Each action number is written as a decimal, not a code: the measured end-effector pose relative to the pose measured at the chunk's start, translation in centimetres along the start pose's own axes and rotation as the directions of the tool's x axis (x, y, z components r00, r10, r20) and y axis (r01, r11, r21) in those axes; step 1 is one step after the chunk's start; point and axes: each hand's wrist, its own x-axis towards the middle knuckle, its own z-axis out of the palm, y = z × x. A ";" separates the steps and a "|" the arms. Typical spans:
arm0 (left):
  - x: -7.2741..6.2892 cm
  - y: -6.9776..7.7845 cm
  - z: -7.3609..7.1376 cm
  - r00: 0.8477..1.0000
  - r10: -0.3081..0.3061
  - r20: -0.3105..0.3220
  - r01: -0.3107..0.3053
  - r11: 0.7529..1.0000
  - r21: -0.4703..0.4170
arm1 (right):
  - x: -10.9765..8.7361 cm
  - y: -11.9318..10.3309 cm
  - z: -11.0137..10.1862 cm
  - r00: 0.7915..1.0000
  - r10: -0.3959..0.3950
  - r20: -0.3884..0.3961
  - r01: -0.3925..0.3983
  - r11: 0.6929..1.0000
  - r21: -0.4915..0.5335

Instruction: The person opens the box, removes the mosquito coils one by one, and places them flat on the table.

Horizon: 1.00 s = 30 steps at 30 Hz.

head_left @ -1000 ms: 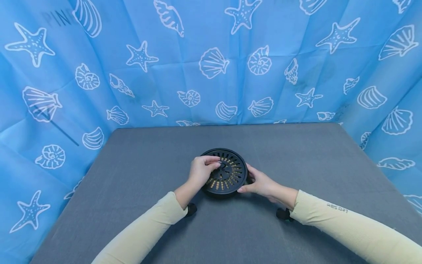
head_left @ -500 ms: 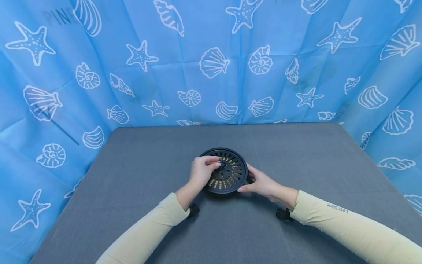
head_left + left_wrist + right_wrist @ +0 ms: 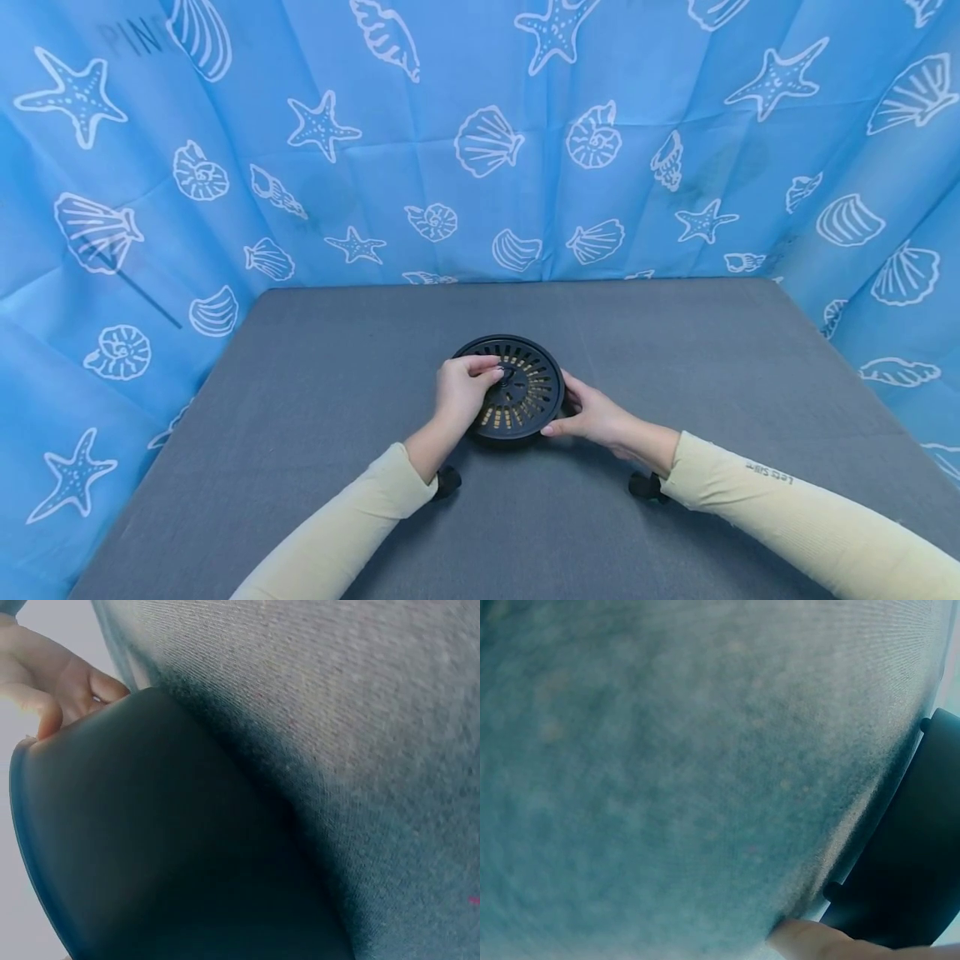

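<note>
A round black container with a slotted lid sits near the middle of the grey table. Yellowish material shows through the slots. From the left, my left hand reaches over the lid and pinches the small knob at its centre between thumb and fingers. My right hand grips the container's right side, thumb at the near edge and fingers round the far side. In the right wrist view, the dark side wall has small feet under it, with a finger close by.
Grey cloth covers the table. A blue curtain with white shells and starfish hangs behind and at both sides. Dark devices sit under both wrists, beside the pale sleeves.
My left wrist and forearm have shifted slightly to the right while the fingers stay on the knob. The right hand keeps its grip on the container's side.
</note>
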 end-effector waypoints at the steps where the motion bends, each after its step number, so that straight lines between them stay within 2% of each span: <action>1: 0.0 0.0 0.0 1.000 -0.003 -0.002 0.003 1.000 -0.001 | 0.0 0.0 0.0 1.000 0.002 0.000 -0.002 1.000 0.000; 17: -0.4 -0.2 0.4 0.999 -0.007 -0.048 0.005 1.000 -0.029 | -0.1 -0.1 0.1 1.000 0.014 -0.001 -0.014 1.000 -0.005; 30: -0.8 -0.2 0.7 0.995 0.038 -0.087 -0.041 0.998 -0.037 | -0.1 0.0 0.0 1.000 0.005 0.010 -0.005 1.000 0.002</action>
